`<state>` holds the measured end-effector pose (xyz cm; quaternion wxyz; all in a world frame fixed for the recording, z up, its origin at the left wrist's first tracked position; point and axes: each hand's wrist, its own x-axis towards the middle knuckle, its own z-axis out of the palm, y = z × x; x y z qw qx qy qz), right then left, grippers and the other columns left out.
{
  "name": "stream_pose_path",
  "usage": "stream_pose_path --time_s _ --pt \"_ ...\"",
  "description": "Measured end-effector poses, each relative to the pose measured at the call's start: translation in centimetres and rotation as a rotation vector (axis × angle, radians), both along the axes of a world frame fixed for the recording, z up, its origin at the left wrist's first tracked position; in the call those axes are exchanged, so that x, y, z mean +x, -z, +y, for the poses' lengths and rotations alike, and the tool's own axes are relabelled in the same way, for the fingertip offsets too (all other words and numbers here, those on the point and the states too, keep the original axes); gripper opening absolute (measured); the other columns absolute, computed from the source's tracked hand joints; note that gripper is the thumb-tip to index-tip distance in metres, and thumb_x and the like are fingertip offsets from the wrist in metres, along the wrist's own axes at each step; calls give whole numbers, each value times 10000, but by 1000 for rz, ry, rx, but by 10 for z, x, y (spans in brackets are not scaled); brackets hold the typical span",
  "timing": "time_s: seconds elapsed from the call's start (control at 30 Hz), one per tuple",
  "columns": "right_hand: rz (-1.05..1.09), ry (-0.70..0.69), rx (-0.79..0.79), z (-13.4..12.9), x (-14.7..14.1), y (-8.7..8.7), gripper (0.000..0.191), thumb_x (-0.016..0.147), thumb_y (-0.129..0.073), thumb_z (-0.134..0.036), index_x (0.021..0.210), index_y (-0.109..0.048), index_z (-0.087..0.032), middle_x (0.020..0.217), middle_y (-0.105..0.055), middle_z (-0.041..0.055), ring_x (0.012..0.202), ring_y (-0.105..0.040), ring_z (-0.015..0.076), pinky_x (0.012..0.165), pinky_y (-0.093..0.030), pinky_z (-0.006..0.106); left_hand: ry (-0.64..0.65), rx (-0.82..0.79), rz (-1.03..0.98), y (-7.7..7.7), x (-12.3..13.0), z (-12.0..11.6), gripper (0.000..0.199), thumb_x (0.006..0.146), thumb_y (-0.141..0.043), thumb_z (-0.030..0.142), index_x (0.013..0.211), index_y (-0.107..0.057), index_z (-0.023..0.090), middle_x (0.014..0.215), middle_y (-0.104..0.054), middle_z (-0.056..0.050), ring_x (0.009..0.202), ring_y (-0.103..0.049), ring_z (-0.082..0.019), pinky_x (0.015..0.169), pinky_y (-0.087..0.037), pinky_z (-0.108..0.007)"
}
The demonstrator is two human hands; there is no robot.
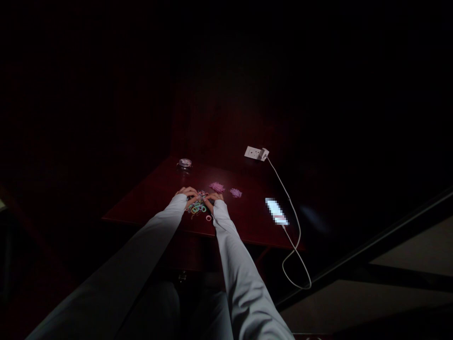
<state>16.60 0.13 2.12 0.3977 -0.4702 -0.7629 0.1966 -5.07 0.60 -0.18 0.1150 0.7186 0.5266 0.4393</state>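
Both hands worked close together near the table's near edge, fingers bent inward over a loose heap of coloured bands (198, 208). The left hand (188, 191) came in on the heap's left side, and the right hand (214, 198) on its right side, their fingertips nearly meeting at the heap's far part. Whether either hand pinched a band I could not tell; the fingers were too small and the light too dim. Pale grey sleeves (236, 264) covered both arms down to the wrists.

The heap, in green, yellow, pink and other tints, lay between the hands, and a single pink ring (208, 218) sat apart from it, toward the near edge. Just beyond the right hand lay a pink pile (217, 187), and to the right of that, a smaller purple pile (236, 192), the two separate.

Farther out, a clear-looking round container (184, 164) stood by the far left corner of the dark red table (141, 198). Toward the table's right side lay a phone (276, 211) with a bright screen. Its white cable (300, 231) looped below the near edge, then rose to a charger (264, 154) plugged into a white socket plate (252, 152) beyond the far edge.
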Motion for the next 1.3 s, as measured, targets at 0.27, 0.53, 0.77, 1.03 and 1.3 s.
stream_pose_path --time_s 0.27,0.53,0.77,1.03,1.3 --pt "14 3 -7 2 -2 4 116 982 -793 -333 880 -818 -283 1064 -793 43 1117 -640 244 1063 -549 380 -14 23 -8 3 0 2 160 916 -778 391 822 -850 283 1060 -846 -33 962 -656 -242 925 -505 -371" --pt "-10 -15 -13 5 0 7 112 1003 -778 -339 921 -835 -289 1112 -808 31 1144 -649 236 1069 -546 362 -7 5 33 3 -2 2 233 950 -740 453 849 -867 287 1091 -852 -21 986 -666 -236 944 -502 -363" --pt "23 7 12 6 -2 12 145 985 -799 -366 859 -828 -299 1050 -800 27 1082 -640 238 1020 -558 360 -33 -61 71 1 1 1 208 960 -728 395 856 -874 288 1140 -838 -24 1033 -677 -250 992 -504 -392" --pt "14 33 42 15 -4 22 146 979 -804 -331 838 -815 -293 1046 -803 26 1054 -641 231 1000 -557 354 -35 -42 70 3 1 2 185 939 -739 393 886 -883 290 1135 -847 -19 1020 -674 -244 972 -511 -375" --pt "41 21 53 14 -3 24 145 983 -784 -356 855 -822 -299 1066 -806 27 1066 -634 237 1003 -558 361 -56 -33 76 5 1 2 172 941 -740 371 872 -873 287 1140 -847 -23 1041 -688 -253 980 -513 -390"
